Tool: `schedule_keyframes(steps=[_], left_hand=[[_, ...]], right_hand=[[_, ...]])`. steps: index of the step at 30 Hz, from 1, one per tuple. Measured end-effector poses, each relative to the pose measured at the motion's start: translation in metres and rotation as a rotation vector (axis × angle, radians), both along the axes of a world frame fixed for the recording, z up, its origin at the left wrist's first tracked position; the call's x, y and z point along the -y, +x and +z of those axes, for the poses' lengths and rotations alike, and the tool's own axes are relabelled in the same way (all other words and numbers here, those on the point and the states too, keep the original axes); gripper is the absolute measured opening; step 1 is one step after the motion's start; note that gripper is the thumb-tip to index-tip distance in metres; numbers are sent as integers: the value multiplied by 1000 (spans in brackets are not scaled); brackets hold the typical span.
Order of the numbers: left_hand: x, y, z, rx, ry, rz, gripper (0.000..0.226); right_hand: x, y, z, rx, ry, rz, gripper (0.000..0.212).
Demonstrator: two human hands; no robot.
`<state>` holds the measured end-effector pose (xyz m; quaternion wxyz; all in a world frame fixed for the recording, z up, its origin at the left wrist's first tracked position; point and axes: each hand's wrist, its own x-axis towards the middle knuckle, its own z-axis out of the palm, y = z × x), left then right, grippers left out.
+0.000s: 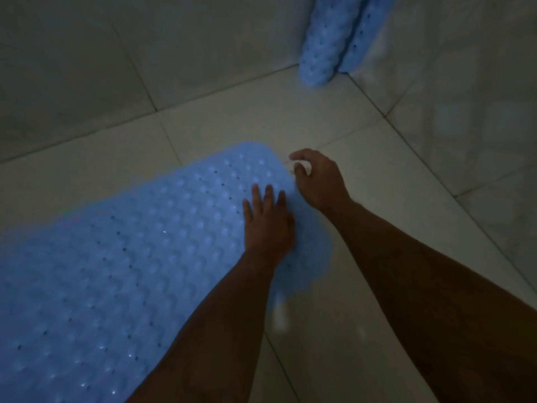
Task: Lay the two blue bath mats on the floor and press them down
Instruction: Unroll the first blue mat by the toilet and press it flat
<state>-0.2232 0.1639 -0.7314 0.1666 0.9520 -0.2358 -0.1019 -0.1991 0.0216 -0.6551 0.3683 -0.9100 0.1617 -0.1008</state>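
Flat, fingers straight, left hand presses the unrolled mat, lower left. Right hand hovers loosely curled, holding nothing. Second mat stands rolled, upper right: judged next to fetch.

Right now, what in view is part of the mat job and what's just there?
Job: flat mat; rolled mat in the corner; left hand pressing the flat mat; right hand at its edge.
Just there: floor tiles; wall tiles.
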Motion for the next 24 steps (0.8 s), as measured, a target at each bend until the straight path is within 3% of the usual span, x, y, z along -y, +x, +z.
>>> schedule_keyframes(steps=[7, 11, 19, 24], left_hand=[[51, -15, -49, 151, 112, -77, 83], [51, -18, -43, 145, 95, -99, 91], [50, -17, -44, 134, 90, -87, 88], [47, -16, -45, 138, -12, -55, 76]], right_hand=[[31, -22, -37, 29, -121, -34, 28], [40, -20, -47, 13, -165, 0, 27], [51, -15, -38, 111, -167, -54, 21], [54, -39, -43, 155, -141, -105, 20]])
